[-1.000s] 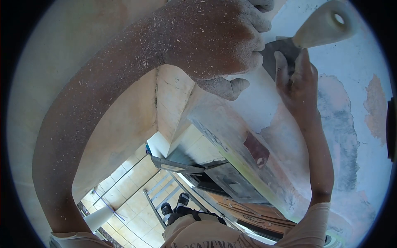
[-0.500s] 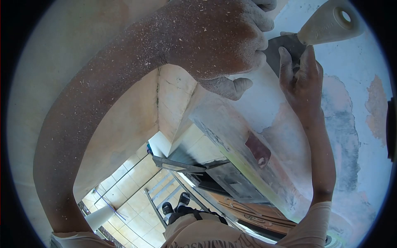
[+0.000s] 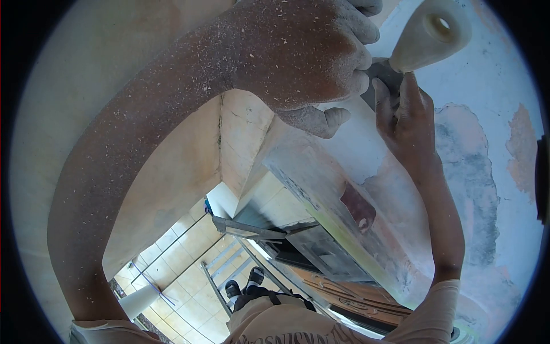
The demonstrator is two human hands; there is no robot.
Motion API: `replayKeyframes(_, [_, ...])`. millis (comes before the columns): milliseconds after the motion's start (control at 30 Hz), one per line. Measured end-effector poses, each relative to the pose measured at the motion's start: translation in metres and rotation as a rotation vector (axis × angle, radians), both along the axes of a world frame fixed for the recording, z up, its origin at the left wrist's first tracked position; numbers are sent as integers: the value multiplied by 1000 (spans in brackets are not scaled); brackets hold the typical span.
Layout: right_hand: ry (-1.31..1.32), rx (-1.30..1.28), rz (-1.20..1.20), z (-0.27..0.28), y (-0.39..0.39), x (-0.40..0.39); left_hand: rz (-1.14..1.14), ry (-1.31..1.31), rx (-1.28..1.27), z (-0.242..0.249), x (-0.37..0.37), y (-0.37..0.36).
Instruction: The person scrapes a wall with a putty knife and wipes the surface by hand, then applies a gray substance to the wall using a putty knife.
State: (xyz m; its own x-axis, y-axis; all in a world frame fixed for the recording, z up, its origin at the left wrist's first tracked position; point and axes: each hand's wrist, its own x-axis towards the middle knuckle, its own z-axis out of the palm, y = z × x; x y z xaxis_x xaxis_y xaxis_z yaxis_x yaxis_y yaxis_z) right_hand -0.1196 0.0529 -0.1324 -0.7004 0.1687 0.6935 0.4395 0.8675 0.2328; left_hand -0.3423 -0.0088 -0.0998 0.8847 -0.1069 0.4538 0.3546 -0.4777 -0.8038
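My left hand [image 3: 312, 63], dusted with pale powder, is at the top centre against the wall, its fingers curled and its thumb pointing right; whether it grips anything is hidden. My right hand [image 3: 408, 117] is pinched on the dark blade of a scraper [image 3: 424, 37]. The scraper's pale translucent handle, with a hole near its end, sticks out up and right of my fingers. Its grey blade lies close to the wall [image 3: 358, 137], between my two hands.
Peeled patches [image 3: 467, 172] mark the wall on the right. Below are a ladder [image 3: 229, 264], my sandalled feet, a tiled floor [image 3: 189, 298], a white column [image 3: 137, 301] and a carved wooden panel [image 3: 349, 295]. A dark-framed window [image 3: 321, 252] stands at the lower centre.
My right hand and the scraper have moved left and slightly down, closer to my left hand. The handle has tilted. My left hand has hardly moved.
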Motion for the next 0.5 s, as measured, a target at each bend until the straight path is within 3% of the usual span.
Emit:
replayKeyframes(33, [99, 5, 65, -1, 4, -2, -38, -28, -45, -2, 0, 3])
replayKeyframes(167, [-17, 8, 33, -13, 2, -2, -117, -68, -101, -10, -1, 14])
replayKeyframes(267, [87, 38, 92, -4, 8, -1, -127, -71, -100, -10, -3, 18])
replayKeyframes(300, [58, -57, 11, -8, -3, -3, -124, -71, -96, -10, -3, 18])
replayKeyframes(500, [66, 48, 73, -6, 5, 0, -135, -67, -89, -9, -1, 18])
